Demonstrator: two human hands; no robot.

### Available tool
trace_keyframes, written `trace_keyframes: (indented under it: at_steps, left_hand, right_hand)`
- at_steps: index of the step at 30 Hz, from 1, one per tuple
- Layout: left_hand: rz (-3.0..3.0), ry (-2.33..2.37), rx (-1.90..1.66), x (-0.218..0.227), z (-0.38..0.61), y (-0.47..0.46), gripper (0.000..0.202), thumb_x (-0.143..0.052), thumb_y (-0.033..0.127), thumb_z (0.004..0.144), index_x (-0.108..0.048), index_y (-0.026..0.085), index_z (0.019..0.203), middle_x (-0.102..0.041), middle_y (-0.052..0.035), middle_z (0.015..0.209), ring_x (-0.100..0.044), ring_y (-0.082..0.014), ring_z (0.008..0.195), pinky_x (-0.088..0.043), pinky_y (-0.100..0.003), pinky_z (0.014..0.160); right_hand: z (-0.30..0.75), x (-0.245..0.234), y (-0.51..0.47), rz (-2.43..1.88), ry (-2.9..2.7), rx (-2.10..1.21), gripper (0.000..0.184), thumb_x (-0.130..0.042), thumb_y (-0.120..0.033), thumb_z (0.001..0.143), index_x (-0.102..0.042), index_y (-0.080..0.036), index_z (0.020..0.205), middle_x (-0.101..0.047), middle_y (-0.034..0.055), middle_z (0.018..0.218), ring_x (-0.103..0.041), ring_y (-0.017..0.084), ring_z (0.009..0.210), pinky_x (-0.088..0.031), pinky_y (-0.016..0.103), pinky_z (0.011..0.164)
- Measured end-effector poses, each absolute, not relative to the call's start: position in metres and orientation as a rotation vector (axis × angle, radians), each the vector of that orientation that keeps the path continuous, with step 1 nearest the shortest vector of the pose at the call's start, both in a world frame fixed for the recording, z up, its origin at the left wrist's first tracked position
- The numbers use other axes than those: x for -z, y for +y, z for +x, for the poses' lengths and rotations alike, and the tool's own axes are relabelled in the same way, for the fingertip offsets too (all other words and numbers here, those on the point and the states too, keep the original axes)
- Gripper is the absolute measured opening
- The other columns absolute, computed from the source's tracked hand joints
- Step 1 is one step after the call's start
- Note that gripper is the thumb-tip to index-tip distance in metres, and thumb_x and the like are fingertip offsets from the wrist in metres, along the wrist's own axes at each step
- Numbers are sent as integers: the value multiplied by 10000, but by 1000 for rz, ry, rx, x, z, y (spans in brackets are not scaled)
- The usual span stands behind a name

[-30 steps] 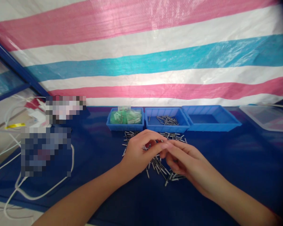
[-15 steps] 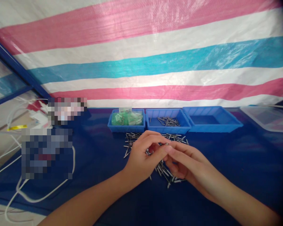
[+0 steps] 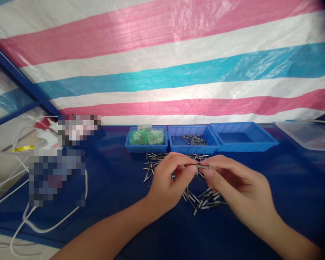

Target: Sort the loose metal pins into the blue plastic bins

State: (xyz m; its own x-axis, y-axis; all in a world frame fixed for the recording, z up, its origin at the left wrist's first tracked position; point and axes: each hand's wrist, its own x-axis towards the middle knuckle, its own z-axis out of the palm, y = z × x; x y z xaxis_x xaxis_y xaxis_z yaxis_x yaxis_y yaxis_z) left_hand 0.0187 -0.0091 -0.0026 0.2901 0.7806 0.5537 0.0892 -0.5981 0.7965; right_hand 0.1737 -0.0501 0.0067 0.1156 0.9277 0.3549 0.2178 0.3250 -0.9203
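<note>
My left hand (image 3: 169,180) and my right hand (image 3: 237,184) meet above a loose pile of small metal pins (image 3: 203,200) on the blue table cover. Both pinch the same thin metal pin (image 3: 203,167) held level between their fingertips, the left at its left end and the right at its right end. More pins (image 3: 154,160) lie scattered just behind the hands.
Three blue trays stand in a row behind the pile: one with green parts (image 3: 146,139), one with a few pins (image 3: 192,141), one showing only its blue bottom (image 3: 241,139). A clear lid (image 3: 306,135) lies at the right. White cables (image 3: 43,224) trail at the left. A striped tarp hangs behind.
My right hand has moved to the right and turned, drawing apart from the left, so the pin now shows between the fingertips. More of the pile shows beneath the hands.
</note>
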Motion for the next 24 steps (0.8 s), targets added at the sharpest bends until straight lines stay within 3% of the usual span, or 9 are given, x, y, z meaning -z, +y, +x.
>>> trace_keyframes:
  at_steps: [3, 7, 11, 14, 16, 19, 24]
  left_hand:
    - [1943, 691, -1268, 1, 18, -10, 168, -526, 285, 902, -646, 169, 925, -637, -75, 904, -587, -151, 798, -485, -265, 682]
    - [2000, 662, -1134, -2, 15, -7, 219, -475, 291, 926, -639, 151, 892, -627, -70, 851, -573, -150, 786, -467, -268, 711]
    - [1952, 824, -1042, 0, 9, -1, 300, -422, 348, 946, -586, 157, 1111, -614, -63, 916, -537, -118, 684, -438, -246, 628]
    - [1928, 900, -1020, 2, 6, 5, 358, -401, 378, 951, -536, 155, 1197, -618, -50, 896, -495, -94, 588, -410, -233, 568]
    - [1980, 917, -1002, 0, 2, 8, 333, -414, 372, 946, -581, 159, 1140, -631, -43, 866, -517, -100, 608, -417, -233, 584]
    - [2104, 916, -1005, -17, -6, 12, 284, -454, 341, 930, -620, 164, 1077, -648, -37, 843, -534, -102, 623, -434, -235, 611]
    - [2236, 1081, -1063, -56, -37, 19, 242, -488, 318, 913, -617, 208, 1086, -672, -25, 945, -597, -123, 770, -449, -231, 662]
  right_hand:
    - [176, -10, -54, -1119, -1520, -544, 136, -647, -198, 799, -667, -289, 897, -653, 49, 867, -594, 210, 778, -476, 341, 645]
    - [176, -12, -52, -1097, -1638, -463, 159, -642, -164, 796, -634, -293, 887, -636, 26, 806, -584, 198, 732, -454, 342, 633]
    - [177, -16, -32, -1214, -1544, -396, 18, -617, -255, 823, -624, -259, 839, -612, 20, 742, -542, 171, 653, -430, 323, 592]
    - [184, -16, -4, -1366, -1562, -199, 103, -588, -308, 838, -645, -225, 859, -645, 41, 795, -540, 168, 648, -424, 319, 595]
    - [189, -16, 16, -1424, -1683, -51, 136, -558, -289, 845, -655, -202, 882, -648, 48, 766, -547, 181, 656, -437, 340, 643]
    - [195, -16, 30, -1447, -1901, 96, 200, -542, -263, 832, -665, -171, 960, -676, 90, 865, -583, 256, 839, -436, 417, 797]
    - [194, -22, 5, -1368, -2007, -28, 175, -507, -223, 847, -669, -201, 909, -689, 76, 915, -589, 245, 891, -441, 411, 827]
